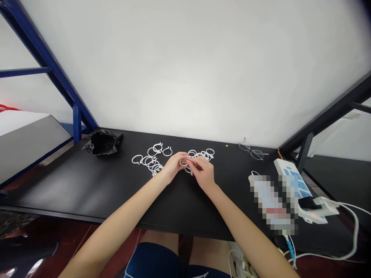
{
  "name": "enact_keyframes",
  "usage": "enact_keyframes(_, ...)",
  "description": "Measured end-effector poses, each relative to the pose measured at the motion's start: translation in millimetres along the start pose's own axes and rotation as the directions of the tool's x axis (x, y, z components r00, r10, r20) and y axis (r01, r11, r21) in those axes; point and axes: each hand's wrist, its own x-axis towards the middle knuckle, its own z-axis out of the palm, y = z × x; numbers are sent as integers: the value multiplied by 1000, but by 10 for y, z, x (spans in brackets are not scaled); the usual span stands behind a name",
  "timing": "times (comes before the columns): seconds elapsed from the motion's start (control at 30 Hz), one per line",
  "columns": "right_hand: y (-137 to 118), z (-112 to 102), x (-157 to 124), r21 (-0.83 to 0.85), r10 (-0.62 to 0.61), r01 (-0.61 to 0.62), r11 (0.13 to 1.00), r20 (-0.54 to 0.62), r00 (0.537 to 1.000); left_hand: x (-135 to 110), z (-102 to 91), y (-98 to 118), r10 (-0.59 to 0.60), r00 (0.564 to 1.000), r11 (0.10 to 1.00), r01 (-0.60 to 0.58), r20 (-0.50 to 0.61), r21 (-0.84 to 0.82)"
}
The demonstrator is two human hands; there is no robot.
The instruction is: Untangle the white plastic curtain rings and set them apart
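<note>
My left hand [173, 166] and my right hand [203, 172] meet over the middle of the black table [87, 189]. Between their fingertips they pinch a white plastic ring [184, 163]. To the left lies a loose pile of several white rings [150, 158]. Behind my right hand sits a second cluster of white rings [203, 153], which looks linked together. Part of that cluster is hidden by my fingers.
A crumpled black plastic bag [102, 142] lies at the back left. Thin-framed glasses [251, 150] rest at the back right. On the right edge stand a white power strip [295, 185] with plugs and cables and a blurred-out object. A blue metal frame [58, 81] rises at left.
</note>
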Motion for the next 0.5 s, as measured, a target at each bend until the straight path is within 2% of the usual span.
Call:
enact_keyframes(0.07,-18,-7,-2,-6,24,-24,1000,-1,1000,-17,24,-42,168,986,945,-164,12,281)
enact_keyframes(0.13,-41,-10,-15,-5,44,-44,999,4,999,-48,39,-77,340,936,784,-338,94,521)
enact_keyframes(0.2,-66,-4,-35,8,63,-63,998,14,998,-86,38,-93,458,867,587,-461,197,666)
enact_keyframes(0.23,-78,1,-46,19,75,-76,997,19,997,-104,32,-93,492,839,507,-494,233,707)
enact_keyframes(0.3,-95,16,-67,47,106,-108,993,28,994,-132,14,-85,532,802,401,-523,273,752)
enact_keyframes(0.4,-98,39,-89,89,163,-167,982,46,986,-150,-7,-72,572,760,314,-551,310,773)
enact_keyframes(0.5,-79,53,-101,142,233,-239,961,59,971,-154,-5,-73,606,722,274,-584,334,764)
